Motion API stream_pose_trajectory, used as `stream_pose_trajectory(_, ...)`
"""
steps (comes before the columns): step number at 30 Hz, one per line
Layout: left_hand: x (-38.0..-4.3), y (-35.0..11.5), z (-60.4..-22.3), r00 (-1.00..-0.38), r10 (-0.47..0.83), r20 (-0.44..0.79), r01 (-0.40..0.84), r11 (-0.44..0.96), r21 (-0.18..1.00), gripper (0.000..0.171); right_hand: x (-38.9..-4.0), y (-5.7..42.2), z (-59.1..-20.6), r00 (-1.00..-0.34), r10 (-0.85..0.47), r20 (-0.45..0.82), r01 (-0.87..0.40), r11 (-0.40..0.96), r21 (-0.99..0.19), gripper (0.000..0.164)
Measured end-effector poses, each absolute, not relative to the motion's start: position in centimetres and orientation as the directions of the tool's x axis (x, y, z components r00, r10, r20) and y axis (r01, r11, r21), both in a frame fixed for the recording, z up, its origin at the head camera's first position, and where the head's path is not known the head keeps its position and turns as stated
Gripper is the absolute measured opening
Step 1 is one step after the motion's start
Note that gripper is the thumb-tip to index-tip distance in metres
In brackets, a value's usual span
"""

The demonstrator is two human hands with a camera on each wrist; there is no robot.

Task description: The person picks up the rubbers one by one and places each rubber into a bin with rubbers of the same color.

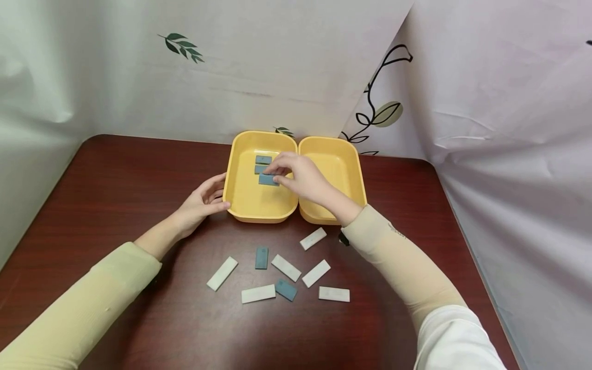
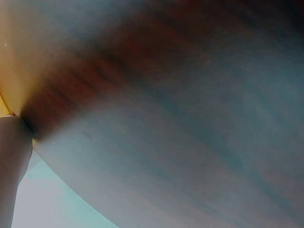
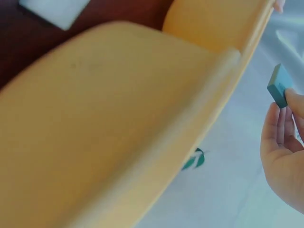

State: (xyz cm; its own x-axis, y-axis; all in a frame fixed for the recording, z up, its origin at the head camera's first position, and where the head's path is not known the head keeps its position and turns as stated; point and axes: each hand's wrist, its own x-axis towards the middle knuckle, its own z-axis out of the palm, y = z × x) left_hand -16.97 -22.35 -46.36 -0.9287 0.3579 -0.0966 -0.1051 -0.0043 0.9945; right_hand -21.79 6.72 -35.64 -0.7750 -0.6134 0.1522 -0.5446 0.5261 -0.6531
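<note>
Two yellow trays stand side by side at the back of the table. My left hand [image 1: 199, 203] holds the left yellow tray [image 1: 240, 203] at its left side, thumb at the front corner and fingers along the outer wall. Over that tray, my right hand [image 1: 300, 177] pinches a blue domino-like tile [image 3: 280, 85] between thumb and fingers. Two more blue tiles [image 1: 263, 160] lie one behind the other on the tray floor, the nearer one partly hidden by the right hand. The left wrist view is mostly blurred and shows a finger [image 2: 14, 161] against yellow.
The right yellow tray [image 1: 353, 180] stands under my right forearm. In front of the trays, several white tiles [image 1: 258, 294] and two blue tiles [image 1: 261, 258] are scattered on the dark red table [image 1: 185, 318]. A white patterned curtain [image 1: 277, 61] hangs behind.
</note>
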Motion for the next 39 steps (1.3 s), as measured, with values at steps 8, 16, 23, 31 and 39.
stream_pose_trajectory(8, -16.9, -22.4, -46.1, -0.93, 0.357, -0.091, -0.101, -0.009, 0.995, 0.08, -23.0, 7.2, -33.4, -0.77, -0.62, 0.148, -0.557, 0.541, -0.631, 0.021)
stream_pose_trajectory(16, -16.9, -22.5, -46.1, -0.931, 0.354, -0.092, -0.1, -0.006, 0.995, 0.08, -24.9, 7.3, -32.2, -0.764, -0.633, 0.124, -0.55, 0.538, -0.638, 0.02)
stream_pose_trajectory(23, -16.8, -22.5, -46.2, -0.928, 0.359, -0.098, -0.109, -0.011, 0.994, 0.08, -26.8, 6.9, -32.6, -0.745, -0.658, 0.106, -0.569, 0.546, -0.615, 0.018)
stream_pose_trajectory(31, -16.8, -22.4, -46.2, -0.926, 0.364, -0.101, -0.114, -0.016, 0.993, 0.081, -28.8, 6.5, -34.8, -0.743, -0.669, 0.038, -0.534, 0.557, -0.636, 0.019)
stream_pose_trajectory(39, -16.8, -22.5, -46.1, -0.927, 0.362, -0.101, -0.114, -0.016, 0.993, 0.082, -29.2, 6.1, -36.7, -0.701, -0.713, -0.016, -0.558, 0.562, -0.611, 0.018)
